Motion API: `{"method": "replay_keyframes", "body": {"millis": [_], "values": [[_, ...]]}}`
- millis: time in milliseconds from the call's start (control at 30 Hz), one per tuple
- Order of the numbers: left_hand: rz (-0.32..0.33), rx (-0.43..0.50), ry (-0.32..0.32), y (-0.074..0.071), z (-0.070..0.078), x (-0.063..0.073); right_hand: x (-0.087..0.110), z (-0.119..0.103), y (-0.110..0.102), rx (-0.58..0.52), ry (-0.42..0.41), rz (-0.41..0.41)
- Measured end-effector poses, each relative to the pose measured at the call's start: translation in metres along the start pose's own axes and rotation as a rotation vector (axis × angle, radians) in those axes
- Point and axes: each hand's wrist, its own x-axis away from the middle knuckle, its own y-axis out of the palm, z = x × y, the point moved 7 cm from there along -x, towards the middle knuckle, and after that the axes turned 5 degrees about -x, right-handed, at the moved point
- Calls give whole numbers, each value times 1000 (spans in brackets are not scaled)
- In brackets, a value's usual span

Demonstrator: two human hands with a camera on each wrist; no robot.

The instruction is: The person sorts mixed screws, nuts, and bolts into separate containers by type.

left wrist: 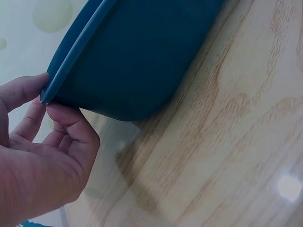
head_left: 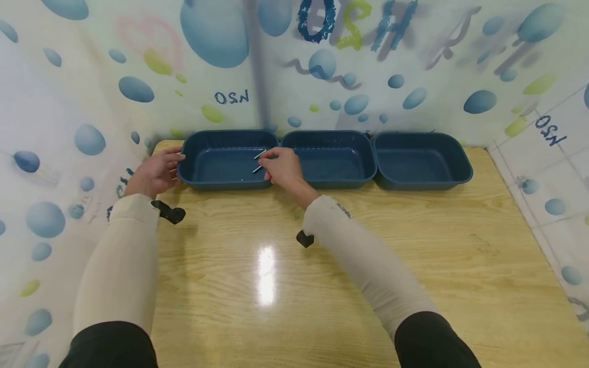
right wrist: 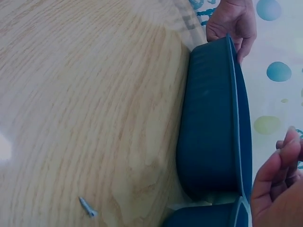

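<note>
At the far left end of the left dark-blue plastic bin (head_left: 221,185), my left hand (head_left: 158,171) pinches the rim between thumb and index finger; the left wrist view shows this grip on the bin's rim (left wrist: 78,51). My right hand (head_left: 285,167) is over the right end of that bin, by the seam with the middle bin (head_left: 329,184). Its thumb and fingers pinch a slim silver metal piece (head_left: 259,154). A second slim silver piece (head_left: 257,169) shows just below; whether it is held too, I cannot tell. The right wrist view cuts off the right fingertips' contents.
A small silver screw (right wrist: 87,207) lies on the wooden table (right wrist: 94,94), near the bins' front side. A third dark-blue bin (head_left: 423,186) stands at the right end of the row. Behind the row rises a patterned wall covering (head_left: 294,82).
</note>
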Motion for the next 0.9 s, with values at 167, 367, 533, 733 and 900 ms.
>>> {"method": "replay_keyframes", "body": {"millis": [167, 367, 533, 733, 900], "values": [[1, -31, -6, 0, 1, 0, 3, -5, -13, -21, -9, -6], [34, -66, 8, 2, 4, 0, 3, -8, -40, -31, -40, -15], [59, -85, 30, 4, 6, 0, 5, -6, -65, -26, -31, 5], [58, -123, 14, 5, 7, 1, 13, 1, -92, -11, -14, 17], [146, -171, 15, -3, 15, 10, 21, 9, -106, 33, -2, 11]]}}
